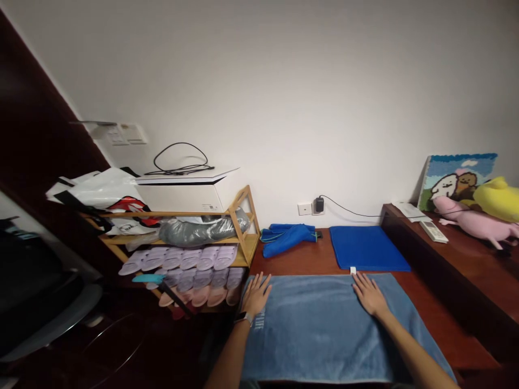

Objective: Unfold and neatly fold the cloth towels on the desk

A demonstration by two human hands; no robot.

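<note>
A folded blue towel point(324, 335) lies flat on a reddish wooden desk point(441, 319), its near end hanging toward me. My left hand point(256, 294) rests palm down on the towel's left edge, fingers spread, with a smartwatch point(244, 319) on the wrist. My right hand point(368, 294) lies flat near the towel's far edge, holding nothing. Its fingertips are close to a small white tag point(353, 270) at the border between the towel and a flat blue pad point(368, 248). A crumpled blue cloth point(286, 239) lies beyond my left hand.
A bamboo shelf point(243, 232) with pale slippers point(190, 259) and a printer point(178, 197) stands left of the desk. A charger point(319, 204) is plugged into the wall. On a raised wooden ledge point(458, 254) at right are a remote point(433, 232), plush toys point(478, 216) and a picture point(456, 181).
</note>
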